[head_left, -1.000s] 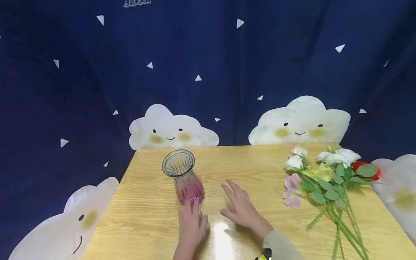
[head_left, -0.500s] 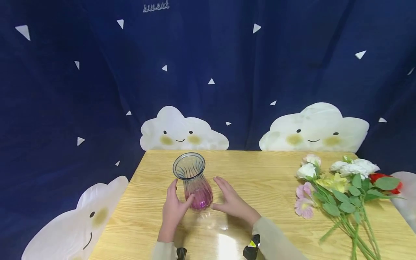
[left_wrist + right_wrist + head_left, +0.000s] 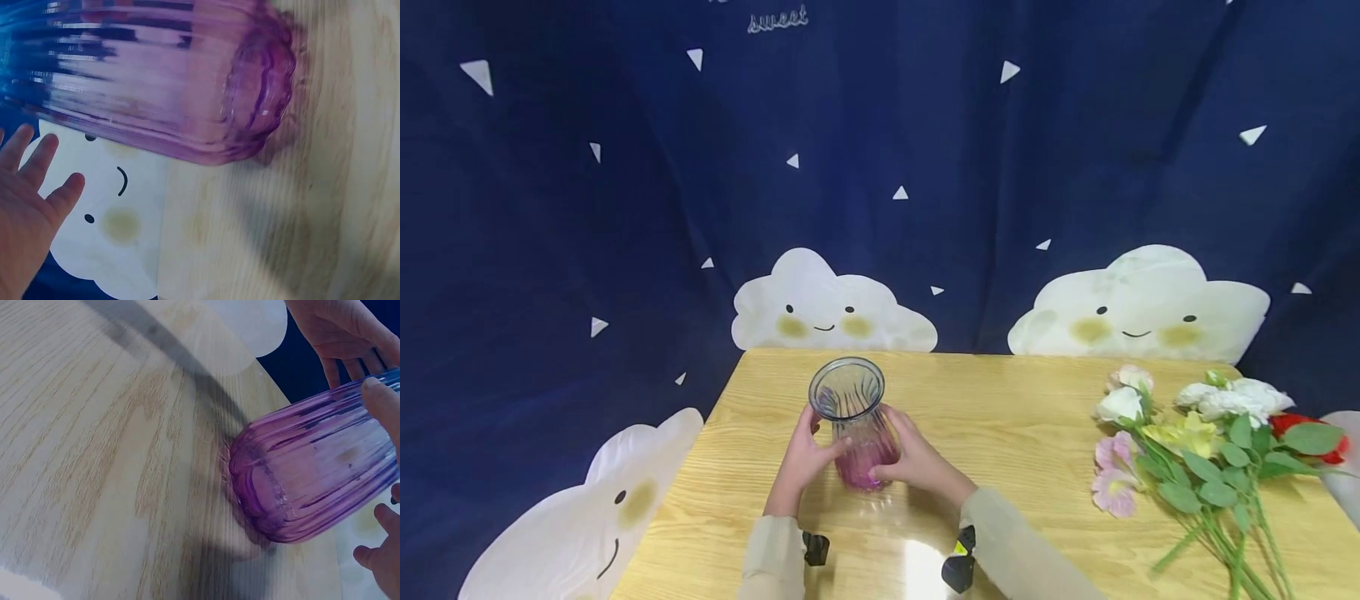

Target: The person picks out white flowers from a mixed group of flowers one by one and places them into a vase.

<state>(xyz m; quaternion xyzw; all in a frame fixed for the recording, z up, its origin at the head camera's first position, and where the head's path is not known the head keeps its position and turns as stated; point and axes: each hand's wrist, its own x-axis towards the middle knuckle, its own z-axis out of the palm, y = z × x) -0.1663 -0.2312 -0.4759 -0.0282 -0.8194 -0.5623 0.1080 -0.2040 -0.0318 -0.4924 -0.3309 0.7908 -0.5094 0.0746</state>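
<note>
A fluted glass vase (image 3: 865, 446), blue at the rim and pink-purple at the base, stands upright on the wooden table. My left hand (image 3: 805, 454) is curved along its left side, the thumb overlapping the glass. In the left wrist view, spread fingers (image 3: 65, 194) show a small gap to the vase (image 3: 169, 94). From the right, my right hand (image 3: 921, 458) frames it, thumb across the lower front in the head view. The right wrist view shows fingers (image 3: 384, 540) fanned beside the glass (image 3: 294, 469). Neither hand visibly closes tightly on it.
Several artificial flowers lie at the table's right, among them yellow (image 3: 1187, 433), white (image 3: 1120, 406) and pink (image 3: 1114, 492) blooms with long green stems (image 3: 1240, 558). A dark blue curtain (image 3: 880, 125) with cloud prints hangs behind the wooden table (image 3: 1000, 400).
The left hand has moved from in front of the vase to its left side. The right hand has come leftward to the vase's right side. The head view has shifted slightly.
</note>
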